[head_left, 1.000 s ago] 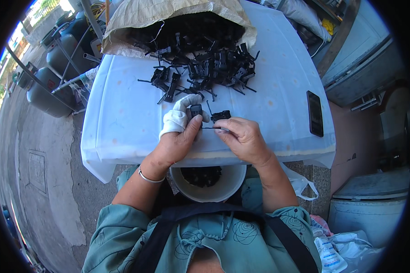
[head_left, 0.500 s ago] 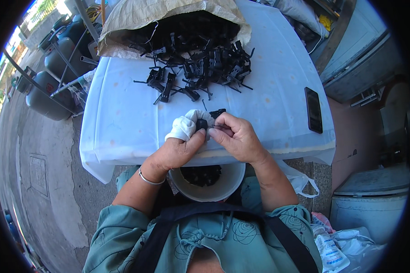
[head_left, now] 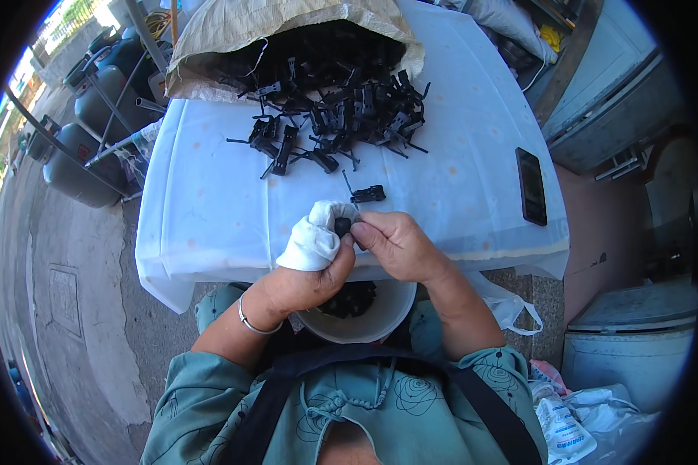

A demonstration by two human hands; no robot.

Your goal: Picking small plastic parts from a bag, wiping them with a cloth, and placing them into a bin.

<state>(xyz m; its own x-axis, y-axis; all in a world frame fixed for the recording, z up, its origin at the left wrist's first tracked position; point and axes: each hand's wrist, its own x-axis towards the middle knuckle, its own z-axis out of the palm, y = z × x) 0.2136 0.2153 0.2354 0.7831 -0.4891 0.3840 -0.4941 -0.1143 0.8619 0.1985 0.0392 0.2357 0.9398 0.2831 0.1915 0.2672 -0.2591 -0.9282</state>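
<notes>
Small black plastic clip part (head_left: 343, 226), pinched between both hands just above the near edge of the desk, mostly hidden by fingers. Landmark for everything below: desk (head_left: 209, 209), wide, draped in a white cloth with faint orange spots.

Largest on the desk: tan woven sack (head_left: 233, 31), lying on its side at the far edge, mouth open toward the person. Spilling from that mouth toward the desk's middle: heap of black plastic clips with thin wire legs (head_left: 333, 116), tangled and overlapping. Under the desk's near edge, in the lap: round white plastic bucket (head_left: 380, 318), holding more black pieces. On the desk's right side, near the edge: flat black rectangular phone (head_left: 530, 186), lying face up.

Left hand (head_left: 306, 283), wrist ringed by a thin silver bangle (head_left: 250, 319), fingers wrapped in a white cloth wad (head_left: 314, 236) and closed on the small black part. Right hand (head_left: 399, 246), fingertips clenched on the same part from the other side, touching the cloth.

Just beyond the hands, toward the desk's middle: single black clip with a wire leg (head_left: 367, 193), lying apart from the heap.
</notes>
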